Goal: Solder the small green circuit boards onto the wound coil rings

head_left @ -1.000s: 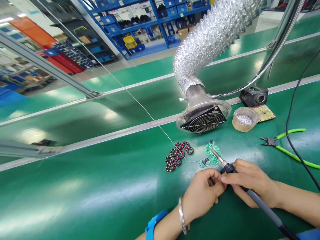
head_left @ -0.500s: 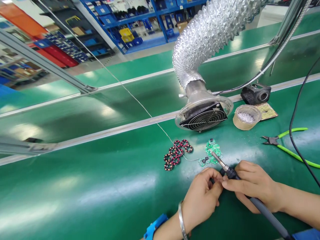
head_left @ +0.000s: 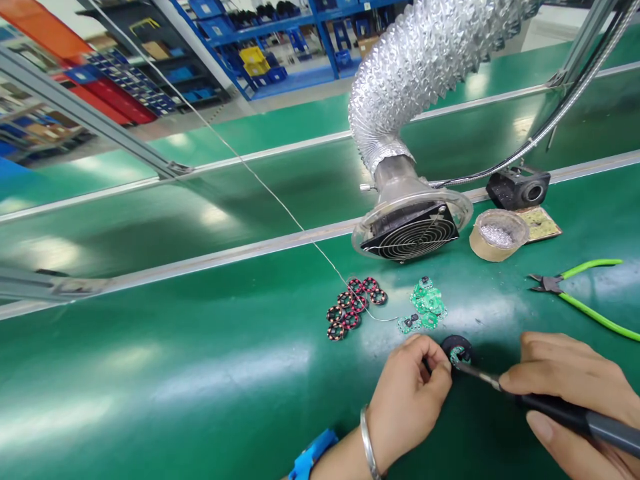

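Observation:
My left hand (head_left: 413, 403) is closed at the fingertips on the edge of a round black part (head_left: 459, 343) with a small green circuit board in it. My right hand (head_left: 575, 383) grips a soldering iron (head_left: 560, 410) like a pen. The iron's metal tip reaches the green board inside the part; whether it touches a joint is too small to tell. Beyond my left hand lie several loose green circuit boards (head_left: 429, 305). To their left is a cluster of wound ring coils (head_left: 358, 304). A thin solder wire (head_left: 277, 199) slants down from above, its end beside the boards.
A fume extractor hood (head_left: 413, 233) on a silver duct (head_left: 390, 100) hangs over the bench. At the right are a round tub (head_left: 493, 248), a sponge tray (head_left: 543, 225), a black iron holder (head_left: 520, 189) and green-handled cutters (head_left: 590, 313). A metal rail (head_left: 250, 262) crosses behind.
My right hand has moved right, away from my left fingers, and turned the iron so its tip now points left into the round part. That part now shows more clearly.

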Demonstrator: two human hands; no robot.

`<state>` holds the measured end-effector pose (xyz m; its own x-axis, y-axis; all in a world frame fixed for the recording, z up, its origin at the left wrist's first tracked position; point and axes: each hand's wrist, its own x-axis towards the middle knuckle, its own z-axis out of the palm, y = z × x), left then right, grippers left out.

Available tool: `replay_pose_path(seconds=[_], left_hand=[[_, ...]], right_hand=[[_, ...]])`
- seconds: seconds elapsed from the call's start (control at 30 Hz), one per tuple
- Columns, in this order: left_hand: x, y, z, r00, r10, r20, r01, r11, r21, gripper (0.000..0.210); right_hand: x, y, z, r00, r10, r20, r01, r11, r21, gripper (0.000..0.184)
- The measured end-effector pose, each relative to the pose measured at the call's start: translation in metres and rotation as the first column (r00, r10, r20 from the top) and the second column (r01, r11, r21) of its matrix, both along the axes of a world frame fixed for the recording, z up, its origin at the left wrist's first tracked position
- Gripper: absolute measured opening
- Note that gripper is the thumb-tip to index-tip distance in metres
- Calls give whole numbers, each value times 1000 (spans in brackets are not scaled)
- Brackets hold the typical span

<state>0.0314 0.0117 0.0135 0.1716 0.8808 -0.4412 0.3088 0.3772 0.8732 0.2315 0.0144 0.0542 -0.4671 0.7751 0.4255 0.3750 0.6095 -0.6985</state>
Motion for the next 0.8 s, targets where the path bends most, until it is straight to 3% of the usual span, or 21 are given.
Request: replay_pose_path(seconds=[0.8], left_hand=[[0, -1, -1, 1000, 10, 0, -10, 1000, 13, 14]], right_hand=[[3, 2, -6, 1000, -17, -17, 17, 1000, 23, 19]])
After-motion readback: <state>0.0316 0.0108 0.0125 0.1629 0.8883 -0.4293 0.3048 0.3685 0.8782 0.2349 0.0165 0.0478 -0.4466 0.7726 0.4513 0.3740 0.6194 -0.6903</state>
